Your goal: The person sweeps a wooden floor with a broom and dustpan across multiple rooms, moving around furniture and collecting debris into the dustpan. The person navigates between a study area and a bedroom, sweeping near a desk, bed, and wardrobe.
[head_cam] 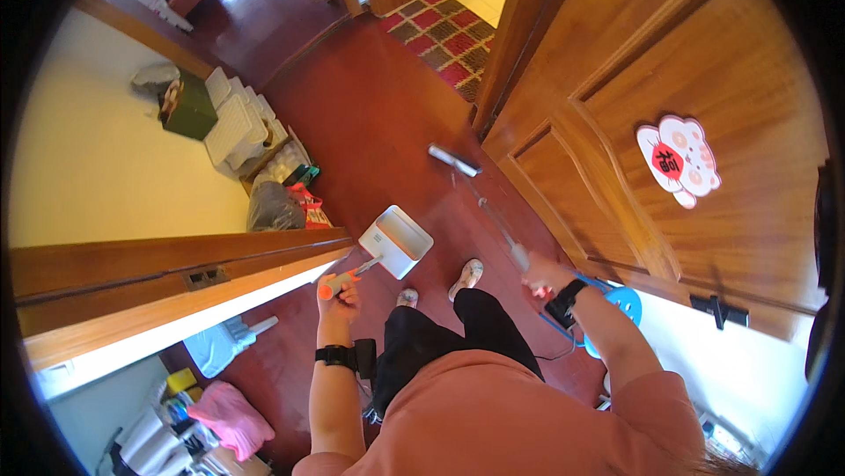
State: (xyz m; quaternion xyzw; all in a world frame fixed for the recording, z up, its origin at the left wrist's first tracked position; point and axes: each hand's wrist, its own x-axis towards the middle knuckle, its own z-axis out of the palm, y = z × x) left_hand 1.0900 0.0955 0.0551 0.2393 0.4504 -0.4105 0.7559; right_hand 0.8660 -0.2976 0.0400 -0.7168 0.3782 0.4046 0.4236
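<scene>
My left hand (340, 296) is closed around the grey and orange handle of a long-handled dustpan. The white pan of the dustpan (391, 250) hangs or rests just ahead of my feet, its tray facing up; whether it touches the floor I cannot tell. In my right hand (546, 274) is the grey grip of a broom, with its pole slanting forward. The narrow white head of the broom (454, 160) is over the red floor (376, 119) near the wooden door, slightly blurred. Broom head and dustpan are well apart.
An open wooden door (594, 146) with a cat sticker (680, 160) stands at right. Along the left wall are white plastic baskets (237, 129), a green box (190, 106) and bags. A checkered mat (449, 40) lies at a doorway. A blue stool (624, 304) is by my right arm.
</scene>
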